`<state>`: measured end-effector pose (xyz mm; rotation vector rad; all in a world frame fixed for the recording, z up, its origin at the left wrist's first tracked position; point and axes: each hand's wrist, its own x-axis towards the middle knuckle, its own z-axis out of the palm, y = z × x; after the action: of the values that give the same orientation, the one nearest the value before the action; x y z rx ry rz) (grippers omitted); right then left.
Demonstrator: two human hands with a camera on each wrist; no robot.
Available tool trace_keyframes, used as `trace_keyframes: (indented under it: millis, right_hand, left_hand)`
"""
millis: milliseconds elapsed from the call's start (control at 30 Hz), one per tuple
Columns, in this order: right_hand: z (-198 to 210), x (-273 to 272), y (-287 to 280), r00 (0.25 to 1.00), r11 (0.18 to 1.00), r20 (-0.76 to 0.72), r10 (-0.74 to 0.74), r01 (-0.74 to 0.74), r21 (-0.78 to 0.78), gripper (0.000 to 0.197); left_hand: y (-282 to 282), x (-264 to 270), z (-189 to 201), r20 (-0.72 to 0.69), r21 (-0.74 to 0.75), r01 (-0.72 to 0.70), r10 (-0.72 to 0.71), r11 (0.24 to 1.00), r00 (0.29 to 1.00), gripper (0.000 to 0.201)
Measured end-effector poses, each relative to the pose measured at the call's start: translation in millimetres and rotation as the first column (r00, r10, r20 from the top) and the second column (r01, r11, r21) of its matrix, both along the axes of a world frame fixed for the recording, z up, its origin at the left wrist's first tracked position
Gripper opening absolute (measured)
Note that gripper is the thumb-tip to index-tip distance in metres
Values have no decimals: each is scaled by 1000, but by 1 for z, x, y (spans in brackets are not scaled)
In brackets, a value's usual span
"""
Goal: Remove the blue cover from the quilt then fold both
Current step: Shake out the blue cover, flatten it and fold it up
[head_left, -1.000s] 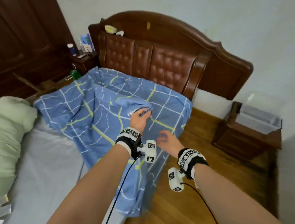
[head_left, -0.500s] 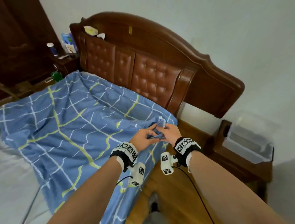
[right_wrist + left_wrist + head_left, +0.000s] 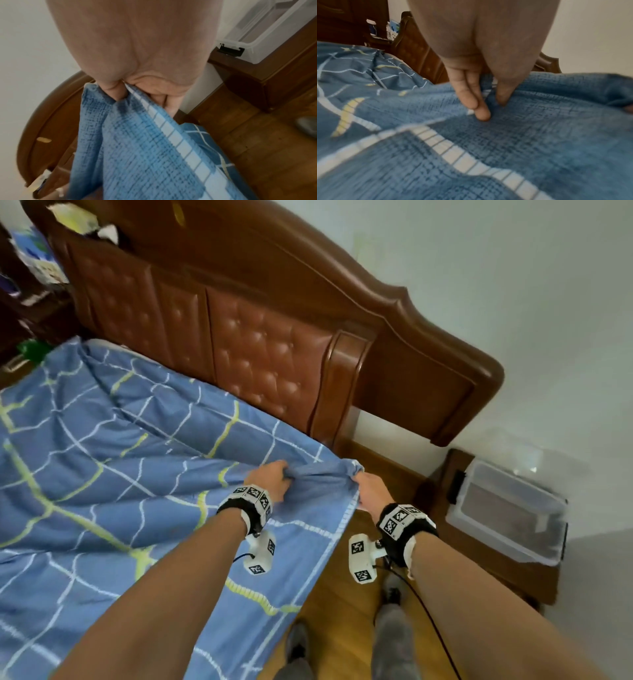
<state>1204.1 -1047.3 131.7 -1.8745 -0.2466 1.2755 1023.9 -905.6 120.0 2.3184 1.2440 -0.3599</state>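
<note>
The blue cover (image 3: pixel 113 474), checked with white and yellow lines, lies spread over the bed and hangs off its right side. Its corner nearest the headboard is lifted and stretched between my two hands. My left hand (image 3: pixel 270 479) pinches a bunch of the fabric (image 3: pixel 530 121) between thumb and fingers. My right hand (image 3: pixel 368 486) grips the very corner of the cover (image 3: pixel 137 148), with the cloth hanging down from the fist. The quilt itself is hidden inside the cover.
A brown padded headboard (image 3: pixel 260 350) rises right behind the corner. A wooden nightstand (image 3: pixel 513 570) carrying a clear plastic box (image 3: pixel 510 508) stands to the right. My feet (image 3: pixel 390 594) are on the wooden floor beside the bed. Clutter fills the far left corner.
My hands, close together on the bunched corner half a second ago, have pulled apart, stretching the edge between them. A second ago only my left hand held fabric. The view has swung right.
</note>
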Motion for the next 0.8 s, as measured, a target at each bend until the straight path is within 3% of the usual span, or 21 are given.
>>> trace_keyframes:
  millis: [133, 167, 267, 333, 433, 467, 500, 600, 800]
  right_hand:
    - [-56, 100, 4, 988, 997, 145, 52, -43, -64, 24]
    - [-72, 128, 6, 985, 997, 169, 25, -14, -70, 27]
    - [-74, 192, 11, 976, 987, 216, -14, 48, -153, 43]
    - [-90, 219, 9, 975, 977, 223, 21, 28, -211, 46]
    - [-150, 265, 17, 985, 956, 169, -26, 73, -283, 56]
    - [-179, 277, 20, 991, 954, 128, -27, 64, -293, 53]
    - [-180, 280, 25, 993, 942, 115, -28, 65, -330, 50]
    - [-146, 276, 38, 993, 916, 116, -6, 52, -398, 34]
    - [-196, 300, 49, 978, 861, 206, 25, 84, -501, 37]
  left_hand:
    - [6, 91, 4, 179, -20, 36, -32, 999, 983, 23]
    - [7, 115, 5, 167, -39, 70, -63, 997, 984, 12]
    - [10, 185, 7, 180, -23, 114, -108, 993, 978, 35]
    - [10, 215, 3, 229, -25, 116, -108, 993, 967, 27]
    - [20, 255, -8, 210, -83, 134, -114, 988, 971, 25]
    - [24, 264, -14, 229, -92, 128, -104, 987, 968, 26]
    - [29, 272, -21, 261, -90, 131, -104, 987, 960, 25]
    - [38, 296, -47, 379, -105, 160, -109, 981, 919, 21]
    - [52, 343, -115, 421, -214, 201, -95, 956, 902, 20]
